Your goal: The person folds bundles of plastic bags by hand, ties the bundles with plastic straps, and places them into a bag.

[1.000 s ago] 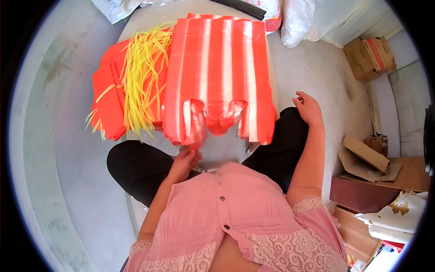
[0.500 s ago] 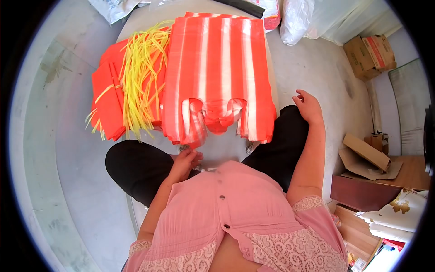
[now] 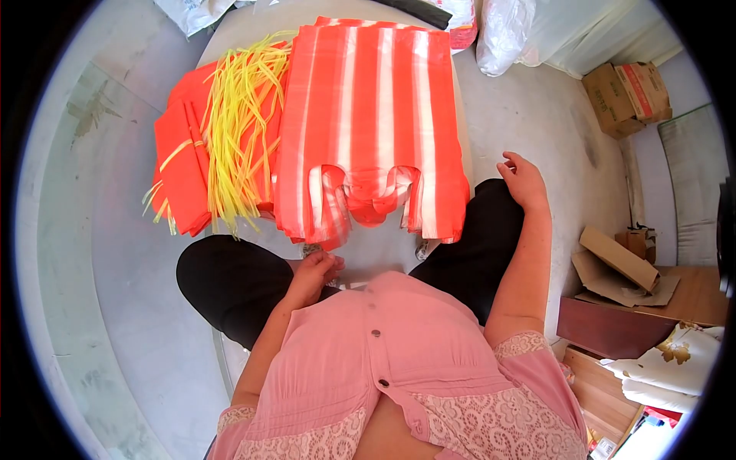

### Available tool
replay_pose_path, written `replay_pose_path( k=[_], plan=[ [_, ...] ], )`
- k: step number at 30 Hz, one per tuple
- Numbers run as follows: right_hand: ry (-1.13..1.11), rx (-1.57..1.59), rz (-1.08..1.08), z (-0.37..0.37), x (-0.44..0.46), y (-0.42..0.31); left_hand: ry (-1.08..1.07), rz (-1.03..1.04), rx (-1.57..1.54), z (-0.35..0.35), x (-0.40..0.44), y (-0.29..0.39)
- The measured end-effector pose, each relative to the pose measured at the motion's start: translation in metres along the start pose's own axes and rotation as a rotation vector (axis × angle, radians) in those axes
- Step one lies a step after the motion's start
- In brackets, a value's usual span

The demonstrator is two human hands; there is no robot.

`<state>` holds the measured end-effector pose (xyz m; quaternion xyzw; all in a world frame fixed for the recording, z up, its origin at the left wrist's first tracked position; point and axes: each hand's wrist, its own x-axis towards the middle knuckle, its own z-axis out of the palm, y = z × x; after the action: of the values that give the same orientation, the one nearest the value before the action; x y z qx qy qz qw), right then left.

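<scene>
Head view: striped bags (image 3: 364, 100), red and white, in a flat stack on a pale surface (image 3: 257, 21) in front of the person, handle cutouts facing the body. Yellow strips (image 3: 241, 130) in a loose bunch just left of the stack, lying over red folded sheets (image 3: 182, 157); one yellow band wraps the sheets at far left. Left hand (image 3: 308, 280) low, over the left thigh, fingertips just below the stack's left handle part (image 3: 328, 218); fingers bent and close together, contact with the plastic not clear, can't tell if anything is pinched between them. Right hand (image 3: 524, 184) above the right knee (image 3: 491, 218), right of the stack and apart from it; fingers loosely curved, thumb side spread, nothing held. Step, as judged: no lift, fold or tie visible, bags lie flat, left hand nearest them. Working the handles from here would call for a light thumb-and-finger pinch on the thin edge, right hand brought in over the stack to steady it; sheets look thin and slippery, so several layers could come up together. Also about: black roll (image 3: 414, 11) at the far edge, white plastic bag (image 3: 504, 38) beyond to the right, cardboard box (image 3: 625, 100) farther right.
</scene>
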<state>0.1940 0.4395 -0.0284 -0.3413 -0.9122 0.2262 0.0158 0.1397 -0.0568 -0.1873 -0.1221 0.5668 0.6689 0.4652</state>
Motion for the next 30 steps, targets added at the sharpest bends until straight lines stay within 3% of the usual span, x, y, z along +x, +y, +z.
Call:
replay_pose_path(
  k=[30],
  plan=[
    [0.014,-0.017,-0.002,0.003,0.001,0.004,0.004,0.016,-0.012,0.007,-0.007,0.007]
  ],
)
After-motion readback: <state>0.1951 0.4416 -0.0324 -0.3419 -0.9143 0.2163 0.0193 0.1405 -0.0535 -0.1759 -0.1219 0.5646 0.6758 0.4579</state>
